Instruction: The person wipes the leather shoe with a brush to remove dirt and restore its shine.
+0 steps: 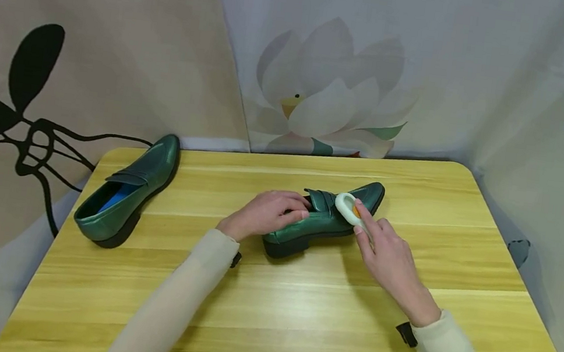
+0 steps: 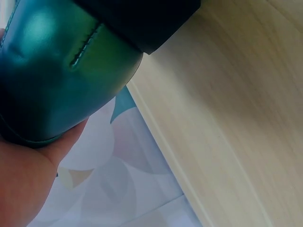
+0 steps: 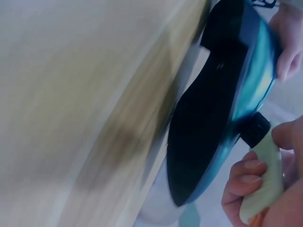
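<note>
The dark green shoe is held at the middle of the table, toe pointed to the far right; whether its heel touches the tabletop cannot be told. Its heel end is gripped by the left hand, with fingertips tucked into the opening and the thumb laid along the near side. The left forearm is slanted inward from the lower left. By the right hand, a pale brush is clasped, fingers curled round its handle, forearm angled in from the lower right. Its dark bristles are pressed against the shoe's upper. A matching shoe is seen at the table's left edge.
</note>
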The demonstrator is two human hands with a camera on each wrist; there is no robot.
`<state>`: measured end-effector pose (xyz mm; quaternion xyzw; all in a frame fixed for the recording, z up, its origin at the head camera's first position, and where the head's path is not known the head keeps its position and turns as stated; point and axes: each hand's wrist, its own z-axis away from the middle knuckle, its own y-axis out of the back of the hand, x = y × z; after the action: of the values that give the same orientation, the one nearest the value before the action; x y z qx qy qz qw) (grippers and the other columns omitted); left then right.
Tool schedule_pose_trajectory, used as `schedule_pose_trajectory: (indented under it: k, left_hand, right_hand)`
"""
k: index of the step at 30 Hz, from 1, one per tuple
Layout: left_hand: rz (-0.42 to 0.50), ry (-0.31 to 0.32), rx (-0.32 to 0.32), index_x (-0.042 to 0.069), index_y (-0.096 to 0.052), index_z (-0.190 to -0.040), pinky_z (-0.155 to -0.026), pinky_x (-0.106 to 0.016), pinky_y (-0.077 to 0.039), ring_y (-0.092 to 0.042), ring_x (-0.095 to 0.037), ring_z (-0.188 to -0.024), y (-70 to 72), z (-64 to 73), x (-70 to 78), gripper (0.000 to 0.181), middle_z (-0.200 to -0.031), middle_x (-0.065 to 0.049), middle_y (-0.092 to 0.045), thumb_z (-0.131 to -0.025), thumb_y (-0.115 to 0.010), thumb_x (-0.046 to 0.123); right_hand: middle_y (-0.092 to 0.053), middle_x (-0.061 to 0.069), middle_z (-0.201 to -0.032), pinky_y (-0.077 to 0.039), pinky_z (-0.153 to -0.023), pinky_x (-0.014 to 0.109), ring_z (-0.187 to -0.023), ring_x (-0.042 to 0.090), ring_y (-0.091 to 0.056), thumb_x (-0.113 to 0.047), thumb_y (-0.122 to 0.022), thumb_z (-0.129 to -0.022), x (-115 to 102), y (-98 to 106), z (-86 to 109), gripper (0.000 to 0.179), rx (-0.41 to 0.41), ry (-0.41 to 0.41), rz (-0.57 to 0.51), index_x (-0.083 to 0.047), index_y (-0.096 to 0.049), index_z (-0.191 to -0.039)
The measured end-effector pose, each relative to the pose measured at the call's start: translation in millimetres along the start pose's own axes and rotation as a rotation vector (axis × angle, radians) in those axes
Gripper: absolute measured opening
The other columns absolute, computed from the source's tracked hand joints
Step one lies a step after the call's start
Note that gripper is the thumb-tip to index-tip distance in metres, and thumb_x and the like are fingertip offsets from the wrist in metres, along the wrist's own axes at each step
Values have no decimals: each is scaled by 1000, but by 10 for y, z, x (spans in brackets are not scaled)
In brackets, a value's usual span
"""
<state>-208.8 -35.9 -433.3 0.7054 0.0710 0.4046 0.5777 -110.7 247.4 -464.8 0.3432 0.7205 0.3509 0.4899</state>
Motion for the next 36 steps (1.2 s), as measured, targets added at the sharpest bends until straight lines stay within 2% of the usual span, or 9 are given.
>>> schedule_pose_trajectory:
  k: [9, 13, 16, 21, 25, 30, 32, 36]
  left_hand:
    - [-27, 4, 9, 16, -76, -126, -112, -47, -42, -59, -24, -130, -39, -19, 54, 34, -138, -4, -65, -109, -53, 34]
    - [-42, 3, 5, 17, -76, -126, -112, -47, -42, -58, -24, -131, -58, -30, 49, 33, -137, -4, -66, -109, -54, 35]
    - [-22, 8, 4, 17, -76, -127, -112, -48, -42, -58, -24, -131, -66, -40, 34, 34, -137, -4, -66, -109, -53, 35]
    - [68, 33, 5, 15, -75, -129, -113, -46, -41, -58, -25, -132, -42, -40, -26, 35, -138, -5, -66, -109, -53, 34]
    - [150, 55, 19, 13, -76, -127, -112, -46, -43, -59, -26, -131, 7, -28, -96, 33, -138, -6, -66, -109, -54, 32]
    - [179, 56, 29, 13, -78, -121, -113, -47, -41, -56, -27, -134, 49, -30, -161, 32, -141, -6, -64, -109, -55, 31]
    - [184, 56, 31, 13, -78, -118, -113, -47, -41, -55, -28, -134, 48, -37, -185, 32, -143, -6, -62, -109, -54, 32]
    - [203, 61, 38, 13, -78, -114, -112, -46, -42, -55, -28, -134, 35, -49, -232, 32, -143, -6, -61, -109, -53, 32]
  right_hand:
    - [-59, 19, -91, -37, -51, 38, -65, 27, -50, -35, -45, -112, 403, 232, -224, 53, -49, -108, 65, -25, -36, -163]
    - [-57, 21, -88, -37, -51, 41, -67, 31, -50, -37, -41, -112, 627, 310, -358, 54, -63, -162, 71, -21, -34, -163]
    - [-58, 23, -89, -38, -53, 44, -69, 33, -51, -37, -40, -113, 717, 321, -415, 55, -69, -181, 57, -18, -33, -164]
    - [-57, 20, -89, -38, -54, 41, -68, 30, -49, -37, -40, -113, 593, 261, -321, 55, -60, -167, 11, -21, -30, -165]
    - [-57, 15, -89, -38, -54, 37, -65, 23, -46, -32, -46, -112, 364, 153, -132, 54, -30, -76, -23, -23, -34, -164]
    - [-59, 11, -91, -38, -55, 34, -62, 17, -43, -24, -55, -109, 218, 46, 28, 54, 7, 37, -45, -22, -41, -161]
    - [-58, 11, -89, -38, -55, 34, -62, 18, -44, -23, -55, -109, 246, 36, 15, 54, 24, 34, -48, -22, -41, -161]
    - [-58, 14, -89, -39, -58, 39, -67, 24, -47, -26, -48, -112, 396, 69, -137, 53, 36, -35, -70, -20, -36, -163]
